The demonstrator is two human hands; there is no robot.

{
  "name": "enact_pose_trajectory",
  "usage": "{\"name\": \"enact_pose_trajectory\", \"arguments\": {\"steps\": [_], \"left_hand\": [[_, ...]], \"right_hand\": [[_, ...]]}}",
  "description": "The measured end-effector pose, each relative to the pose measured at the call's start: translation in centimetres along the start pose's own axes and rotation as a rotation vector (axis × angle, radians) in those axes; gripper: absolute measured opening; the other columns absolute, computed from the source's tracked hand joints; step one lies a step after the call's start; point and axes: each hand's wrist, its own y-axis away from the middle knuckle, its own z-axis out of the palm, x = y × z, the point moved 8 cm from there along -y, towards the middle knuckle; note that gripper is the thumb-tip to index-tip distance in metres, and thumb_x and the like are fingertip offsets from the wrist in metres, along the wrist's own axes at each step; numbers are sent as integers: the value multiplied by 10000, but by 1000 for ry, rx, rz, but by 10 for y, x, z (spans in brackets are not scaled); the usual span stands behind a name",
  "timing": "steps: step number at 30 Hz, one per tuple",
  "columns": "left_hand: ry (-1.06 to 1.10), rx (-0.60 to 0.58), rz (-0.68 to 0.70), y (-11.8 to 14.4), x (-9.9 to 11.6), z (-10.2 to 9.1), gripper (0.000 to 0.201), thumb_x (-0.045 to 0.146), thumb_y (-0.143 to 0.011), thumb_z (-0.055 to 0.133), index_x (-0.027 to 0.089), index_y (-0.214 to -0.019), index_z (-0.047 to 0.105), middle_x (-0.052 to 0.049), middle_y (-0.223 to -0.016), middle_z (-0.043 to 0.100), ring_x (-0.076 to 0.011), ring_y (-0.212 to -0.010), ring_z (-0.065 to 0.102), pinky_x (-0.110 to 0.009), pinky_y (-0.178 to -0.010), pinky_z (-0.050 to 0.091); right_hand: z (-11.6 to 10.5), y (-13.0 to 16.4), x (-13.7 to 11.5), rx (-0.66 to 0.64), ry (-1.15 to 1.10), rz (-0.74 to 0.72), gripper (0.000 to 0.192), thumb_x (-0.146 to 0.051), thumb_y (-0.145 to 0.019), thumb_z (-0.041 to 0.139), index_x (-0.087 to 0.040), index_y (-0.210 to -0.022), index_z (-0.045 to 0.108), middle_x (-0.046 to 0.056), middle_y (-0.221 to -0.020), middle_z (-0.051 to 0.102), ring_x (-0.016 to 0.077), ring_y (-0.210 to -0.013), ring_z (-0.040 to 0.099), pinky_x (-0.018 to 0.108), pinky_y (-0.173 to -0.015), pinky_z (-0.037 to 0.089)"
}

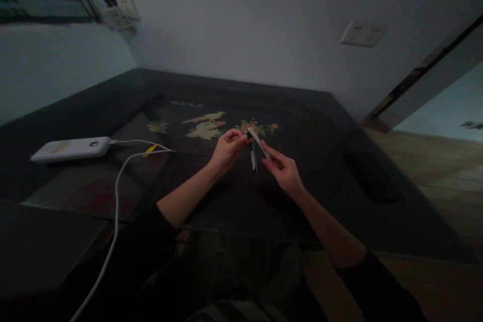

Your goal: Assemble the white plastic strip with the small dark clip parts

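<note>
My left hand [227, 148] and my right hand [282, 170] meet above a dark glass-topped table [339, 186]. Between them is a small pale folding tool [258, 144], perhaps a nail clipper, with a dark part hanging below it. My right hand pinches its lower end between thumb and fingers. My left hand's fingertips hold the upper end. The light is dim, so fine detail is hard to read.
A white power bank [71, 148] lies at the table's left with a white cable [116, 196] running toward me. Painted birds and flowers [207, 126] show under the glass. Wall sockets [363, 33] sit on the far wall; a doorway opens at right.
</note>
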Motion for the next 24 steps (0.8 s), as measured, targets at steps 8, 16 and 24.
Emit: {"name": "enact_pose_trajectory", "arguments": {"steps": [8, 16, 24], "left_hand": [[5, -13, 5, 2, 4, 3, 400, 306, -556, 906, 167, -684, 553, -17, -889, 754, -135, -834, 712, -241, -816, 522], [7, -4, -1, -1, 0, 0, 396, 280, -557, 902, 165, -689, 547, 11, -803, 724, -93, -747, 685, -227, -806, 525], [-20, -8, -12, 1, 0, 1, 416, 312, -529, 914, 170, -689, 557, 34, -725, 698, -101, -711, 697, -213, -750, 531]], "right_hand": [[8, 4, 1, -71, -35, 70, 492, -274, -858, 629, -213, -1346, 616, 40, -909, 707, 48, -456, 412, 194, -396, 360], [0, -1, -3, -2, 0, 51, 479, -258, -865, 615, -174, -1337, 627, 87, -1025, 728, 136, -664, 604, 226, -506, 506], [-8, -4, 2, 66, 29, 1, 472, -214, -874, 603, -215, -1346, 611, 70, -1361, 622, 246, -1180, 631, 388, -984, 542]]}}
